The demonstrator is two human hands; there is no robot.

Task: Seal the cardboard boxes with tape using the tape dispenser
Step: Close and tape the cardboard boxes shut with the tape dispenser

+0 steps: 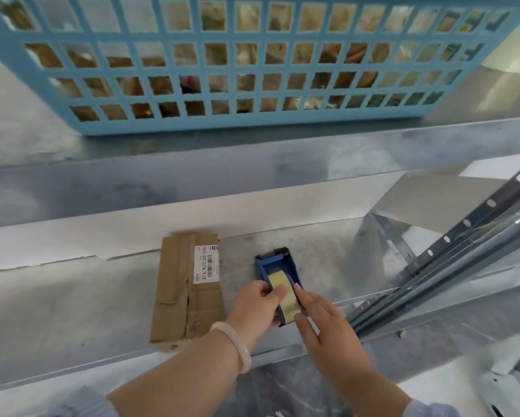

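A flat brown cardboard box with a white barcode label lies on the grey metal shelf. To its right sits a blue tape dispenser holding a yellowish tape roll. My left hand grips the dispenser's left side, thumb on the roll. My right hand rests against the dispenser's right side with fingers fairly straight, touching the roll. Both hands are to the right of the box and do not touch it.
A light blue plastic lattice basket full of brownish items stands on the shelf above. A slotted metal upright slants along the right. A white wall runs behind the shelf.
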